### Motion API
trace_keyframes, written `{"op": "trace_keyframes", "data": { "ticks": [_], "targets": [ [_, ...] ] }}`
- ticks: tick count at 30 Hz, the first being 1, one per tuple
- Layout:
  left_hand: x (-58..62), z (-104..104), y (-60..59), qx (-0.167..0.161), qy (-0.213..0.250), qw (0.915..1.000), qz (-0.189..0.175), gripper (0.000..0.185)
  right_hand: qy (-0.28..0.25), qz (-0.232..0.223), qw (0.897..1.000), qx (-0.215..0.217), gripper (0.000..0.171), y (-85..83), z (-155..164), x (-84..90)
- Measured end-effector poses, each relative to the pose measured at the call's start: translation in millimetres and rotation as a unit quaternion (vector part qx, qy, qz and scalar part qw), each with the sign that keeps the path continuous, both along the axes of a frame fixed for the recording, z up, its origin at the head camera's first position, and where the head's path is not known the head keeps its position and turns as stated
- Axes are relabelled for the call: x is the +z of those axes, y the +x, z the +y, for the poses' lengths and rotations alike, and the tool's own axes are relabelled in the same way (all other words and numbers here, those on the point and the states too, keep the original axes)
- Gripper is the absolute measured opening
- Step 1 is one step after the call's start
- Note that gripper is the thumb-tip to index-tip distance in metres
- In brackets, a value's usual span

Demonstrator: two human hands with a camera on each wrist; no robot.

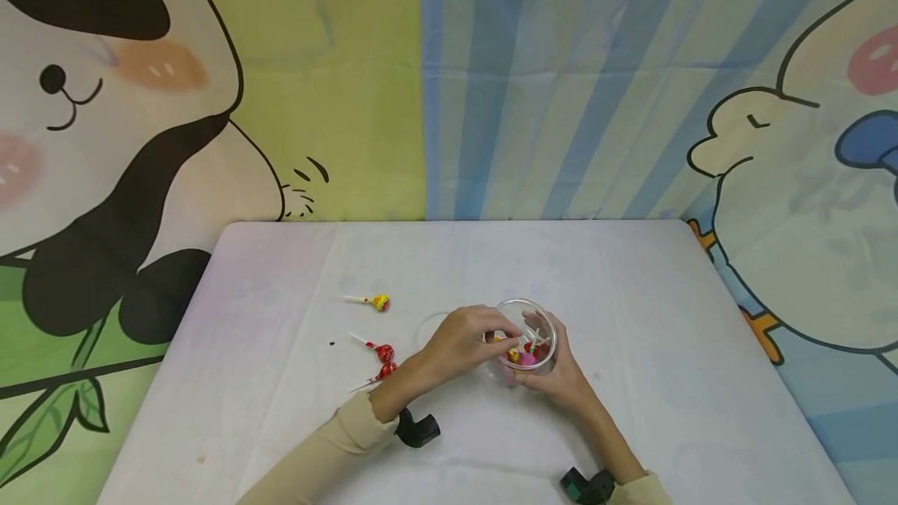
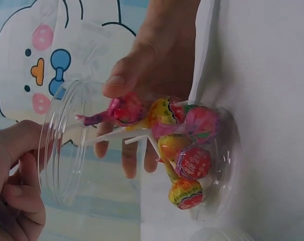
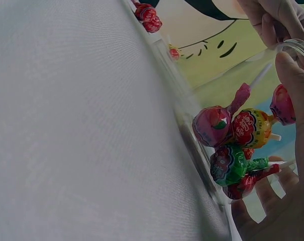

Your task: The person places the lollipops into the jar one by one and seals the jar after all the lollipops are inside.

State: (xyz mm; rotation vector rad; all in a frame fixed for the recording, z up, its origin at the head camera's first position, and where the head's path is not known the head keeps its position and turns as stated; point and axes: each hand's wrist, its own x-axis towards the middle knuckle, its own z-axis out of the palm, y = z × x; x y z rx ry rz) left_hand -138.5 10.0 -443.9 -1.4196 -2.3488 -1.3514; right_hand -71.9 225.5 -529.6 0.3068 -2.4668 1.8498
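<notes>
A clear plastic jar (image 1: 540,304) stands on the table with several wrapped lollipops (image 3: 227,165) inside. My right hand (image 1: 561,372) grips the jar from its right side, fingers curled round the wall. At the jar's mouth is my left hand (image 1: 466,337), with thumb and fingers bent together at the rim. A pink lollipop (image 2: 125,108) sits higher than the others, its tail pointing to the left fingertips, which appear to pinch its stick; the rim partly blurs this contact. Yellow, red and green wrappers show lower in the jar.
Left of the jar lie a yellow lollipop (image 1: 380,302) and two red lollipops (image 1: 383,353) on the white table (image 1: 281,427). A clear round lid (image 1: 423,324) lies partly behind the left hand. Cartoon-printed cloth (image 1: 365,84) hangs behind the table.
</notes>
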Motion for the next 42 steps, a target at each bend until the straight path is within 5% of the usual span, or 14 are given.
{"op": "trace_keyframes", "data": {
  "ticks": [9,20,24,30,35,42],
  "targets": [
    [9.5,10,0.4,0.028,-0.086,0.9958,-0.003,0.012,0.012,-0.005,1.0,-0.007,0.105,0.1,0,-0.9],
    [8.1,6,0.6,0.075,-0.077,0.9942,0.001,0.015,0.005,-0.02,1.0,-0.019,0.104,2.0,-6,-1.2],
    [6.1,-19,6.1,0.096,-0.041,0.9945,-0.002,0.019,0.01,-0.026,0.999,-0.022,0.104,1.6,-9,-2.6],
    [-2.7,-92,28.1,0.158,-0.009,0.9871,-0.023,0.017,0.022,-0.068,0.996,-0.047,0.109,2.9,-10,2.0],
    [-21.0,-155,55.0,0.26,-0.052,0.9618,-0.069,0.02,0.013,-0.062,0.997,-0.037,0.109,1.7,-8,4.7],
    [-28.5,-201,85.8,0.38,-0.11,0.9021,-0.173,0.019,0.003,-0.051,0.998,-0.036,0.11,0.0,-5,3.5]
  ]
}}
